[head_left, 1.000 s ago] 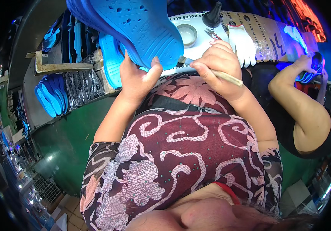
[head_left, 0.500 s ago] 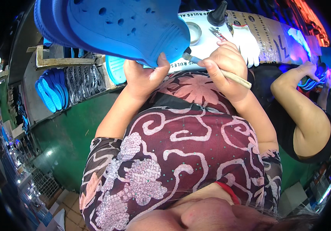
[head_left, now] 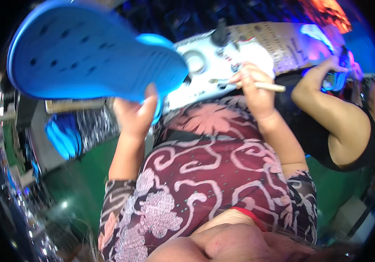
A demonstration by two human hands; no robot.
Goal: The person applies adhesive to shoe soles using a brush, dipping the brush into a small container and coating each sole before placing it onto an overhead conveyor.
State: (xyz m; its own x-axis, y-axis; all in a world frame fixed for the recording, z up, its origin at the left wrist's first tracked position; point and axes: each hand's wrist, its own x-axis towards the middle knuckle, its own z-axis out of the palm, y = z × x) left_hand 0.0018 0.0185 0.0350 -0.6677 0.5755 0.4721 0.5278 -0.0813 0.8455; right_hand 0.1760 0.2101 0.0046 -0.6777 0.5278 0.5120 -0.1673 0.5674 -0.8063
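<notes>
My left hand (head_left: 137, 115) grips the heel end of a large blue perforated clog (head_left: 87, 56), which is lifted up and to the left, close to the camera. My right hand (head_left: 253, 85) pinches a thin pale brush (head_left: 257, 85) that lies nearly level, its dark tip pointing left over the white worktable (head_left: 205, 83). A round tin (head_left: 195, 61) and a dark nozzle-topped bottle (head_left: 219, 37) stand on that table just beyond the brush.
At the right a second person's bare arm (head_left: 327, 109) reaches toward a blue item on the table's far end. More blue clogs (head_left: 63, 135) sit stacked at the left beside a grey rack. A green floor lies below.
The blue clog has swung up and leftward in my left hand, away from the brush. My right hand with the brush has moved a little to the right.
</notes>
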